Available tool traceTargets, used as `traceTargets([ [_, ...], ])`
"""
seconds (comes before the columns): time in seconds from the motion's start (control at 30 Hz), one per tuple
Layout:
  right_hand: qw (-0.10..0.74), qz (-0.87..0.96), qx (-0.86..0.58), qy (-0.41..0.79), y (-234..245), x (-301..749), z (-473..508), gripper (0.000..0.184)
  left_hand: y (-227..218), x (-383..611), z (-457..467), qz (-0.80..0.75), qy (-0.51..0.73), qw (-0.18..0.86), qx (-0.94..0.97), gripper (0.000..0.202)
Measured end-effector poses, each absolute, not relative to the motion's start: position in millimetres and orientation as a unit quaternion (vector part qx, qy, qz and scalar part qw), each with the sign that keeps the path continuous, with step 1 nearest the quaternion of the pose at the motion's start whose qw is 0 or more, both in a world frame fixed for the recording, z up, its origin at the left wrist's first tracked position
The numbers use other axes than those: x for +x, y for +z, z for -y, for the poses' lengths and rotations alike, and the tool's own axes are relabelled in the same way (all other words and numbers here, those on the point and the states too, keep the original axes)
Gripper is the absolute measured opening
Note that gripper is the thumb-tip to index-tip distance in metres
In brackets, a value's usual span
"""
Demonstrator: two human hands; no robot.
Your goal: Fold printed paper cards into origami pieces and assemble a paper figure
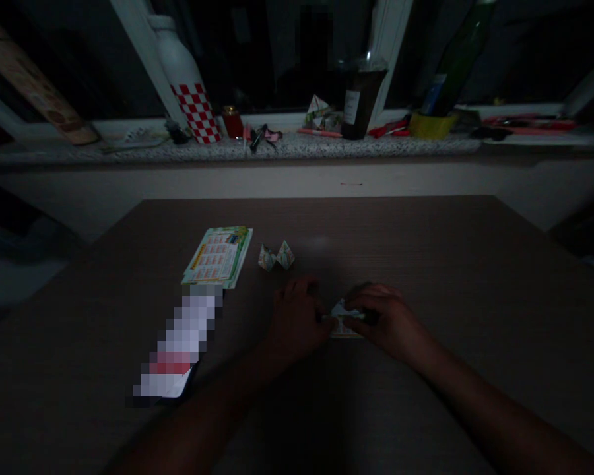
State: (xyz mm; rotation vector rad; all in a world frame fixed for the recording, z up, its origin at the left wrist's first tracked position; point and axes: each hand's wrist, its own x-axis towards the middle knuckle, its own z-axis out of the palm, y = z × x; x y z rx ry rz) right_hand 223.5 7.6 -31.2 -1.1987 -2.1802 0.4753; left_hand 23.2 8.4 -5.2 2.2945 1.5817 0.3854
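Note:
A small printed sheet of folded paper (345, 330) lies on the dark wooden table in front of me, with a raised flap on its far side. My left hand (297, 318) is curled at its left edge, the thumb pressing on the paper and the fingers bent on the far side. From the right, my right hand (389, 318) pinches the flap between thumb and fingers. Part of the paper is hidden under both hands. Just beyond my left hand stands a folded paper figure with two pointed peaks (276, 257).
A stack of printed calendar sheets (218, 257) lies left on the table (400, 237). Nearer to me is a phone (183, 343) with a blurred screen. On the stone windowsill (301, 146) stand a checkered bottle (195, 99), a red jar (232, 123), a dark cup (361, 99) and a green bottle (455, 66).

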Motion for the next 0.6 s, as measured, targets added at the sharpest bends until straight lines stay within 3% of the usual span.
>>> traceTargets([
  [0.3, 0.315, 0.810, -0.433, 0.237, -33.9, 235.0, -9.4, 0.020, 3.2, 3.8, -14.6, -0.566, 0.108, 0.177, 0.798, 0.013],
  [0.6, 0.267, 0.838, -0.384, 0.283, -19.5, 247.1, -9.7, 0.033, 3.0, 1.4, -12.8, -0.565, 0.114, 0.192, 0.795, 0.012],
])
